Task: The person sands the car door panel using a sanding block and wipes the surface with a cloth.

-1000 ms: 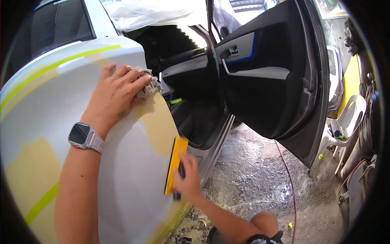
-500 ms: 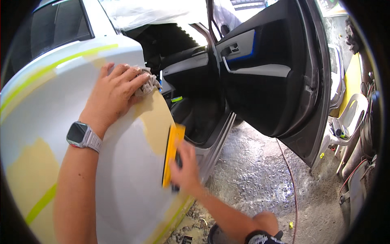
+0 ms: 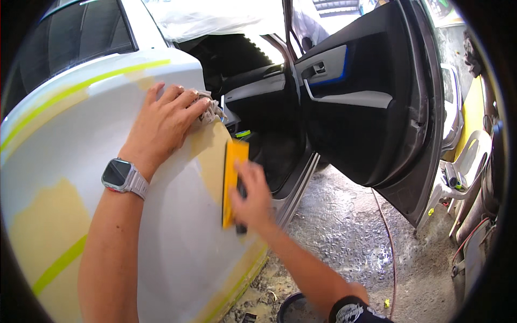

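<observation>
yellow sanding block (image 3: 230,167), long and narrow, with a dark strip down its left edge and a dark part under the palm. it sits against the car panel (image 3: 175,231), close to the panel's edge by the door opening. right hand (image 3: 252,196) grips it, thumb and fingers bent over the block and pinching it; hand a bit blurred, so can't tell how tight the fingers are pressed together. right forearm comes in from lower right, dark sleeve (image 3: 350,312) at the bottom.

left hand (image 3: 166,123) lies higher up on the same panel, back of hand up, fingers bent and slightly spread, little finger standing off from the rest. bunched grey cloth (image 3: 215,112) pokes out past the index finger, at the panel's upper corner; can't tell if the fingers pinch it or only lie on it. watch (image 3: 117,173) with pale strap on left wrist.

panel is white-grey with beige patches and green stripes (image 3: 97,81). past it, car door (image 3: 358,132) swung open, black inside with grey trim. wet floor (image 3: 339,237) below, thin hose (image 3: 389,237) across it, white chair (image 3: 474,153) at far right. dark bucket (image 3: 295,309) at lower edge, partly hidden.
</observation>
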`<action>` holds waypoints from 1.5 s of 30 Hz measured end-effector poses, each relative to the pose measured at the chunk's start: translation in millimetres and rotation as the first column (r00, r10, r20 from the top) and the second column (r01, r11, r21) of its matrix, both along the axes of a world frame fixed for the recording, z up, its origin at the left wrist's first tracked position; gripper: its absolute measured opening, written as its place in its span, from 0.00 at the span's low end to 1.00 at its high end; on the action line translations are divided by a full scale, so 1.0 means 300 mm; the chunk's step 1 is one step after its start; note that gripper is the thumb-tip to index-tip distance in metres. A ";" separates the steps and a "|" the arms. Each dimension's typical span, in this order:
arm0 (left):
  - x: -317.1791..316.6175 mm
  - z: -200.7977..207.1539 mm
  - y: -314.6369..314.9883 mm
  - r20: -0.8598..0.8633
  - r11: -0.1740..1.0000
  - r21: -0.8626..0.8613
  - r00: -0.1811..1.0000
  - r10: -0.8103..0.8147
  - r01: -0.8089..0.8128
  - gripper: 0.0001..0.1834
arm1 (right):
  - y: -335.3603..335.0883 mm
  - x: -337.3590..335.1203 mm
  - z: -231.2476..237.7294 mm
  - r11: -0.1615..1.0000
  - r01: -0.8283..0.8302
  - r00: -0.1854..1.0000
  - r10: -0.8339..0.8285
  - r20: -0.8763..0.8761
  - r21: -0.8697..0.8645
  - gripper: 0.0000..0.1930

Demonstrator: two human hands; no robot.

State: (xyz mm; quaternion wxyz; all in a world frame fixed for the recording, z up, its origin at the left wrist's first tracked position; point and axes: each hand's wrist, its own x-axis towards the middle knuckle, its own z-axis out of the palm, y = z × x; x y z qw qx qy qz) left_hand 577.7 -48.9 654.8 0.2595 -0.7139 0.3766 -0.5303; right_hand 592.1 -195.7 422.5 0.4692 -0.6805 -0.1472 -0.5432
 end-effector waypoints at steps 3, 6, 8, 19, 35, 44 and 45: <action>-0.003 0.003 0.020 0.110 1.000 -0.018 0.994 -0.022 0.025 0.22 | -0.057 -0.012 0.164 0.959 -0.221 0.947 0.254 -0.196 0.176 0.29; 0.025 -0.002 0.011 0.256 0.995 -0.087 0.966 -0.031 0.055 0.18 | -0.004 -0.010 0.043 0.998 -0.052 0.997 0.051 -0.060 -0.022 0.31; 0.019 0.009 0.009 0.332 0.989 -0.135 0.943 -0.013 0.061 0.17 | 0.115 -0.135 -0.105 0.991 -0.046 0.999 0.046 -0.004 -0.129 0.32; -0.003 0.006 0.006 0.349 0.991 -0.136 0.937 0.033 0.016 0.16 | 0.002 -0.024 0.177 0.992 -0.123 0.990 0.124 -0.068 0.021 0.30; 0.032 -0.022 0.025 0.249 0.999 -0.039 0.969 0.004 0.006 0.20 | 0.064 -0.055 0.049 0.998 -0.025 0.999 0.022 -0.048 -0.053 0.31; 0.019 -0.020 0.017 0.238 1.000 -0.011 0.971 -0.024 0.028 0.20 | 0.025 -0.009 -0.006 0.996 0.082 0.992 -0.077 0.103 -0.038 0.29; 0.027 -0.024 0.012 0.227 0.999 -0.010 0.973 -0.028 0.031 0.20 | -0.047 0.018 0.066 1.000 0.002 1.000 -0.002 -0.009 0.015 0.28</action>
